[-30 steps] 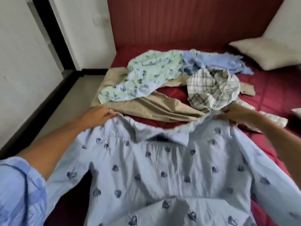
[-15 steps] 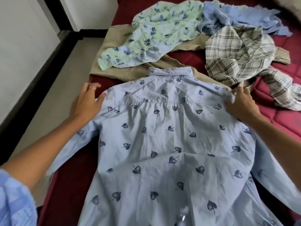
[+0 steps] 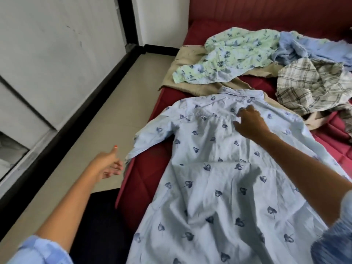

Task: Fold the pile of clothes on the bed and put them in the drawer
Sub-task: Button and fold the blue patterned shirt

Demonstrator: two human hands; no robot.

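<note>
Shirt (image 3: 219, 187) flat on bed (image 3: 167, 96), sleeve at edge; right hand (image 3: 249, 122) spread on it; left hand (image 3: 108, 166) relaxed, holding nothing.

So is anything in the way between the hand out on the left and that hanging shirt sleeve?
Nothing visible. The left hand hovers open beside the sleeve of the leaf-print shirt, with only floor in the gap.

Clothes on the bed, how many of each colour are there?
Light blue with dark leaves: 1, the leaf-print shirt
Green floral: 1
Plain light blue: 1
Plaid: 1
Tan: 1
Total: 5
</note>
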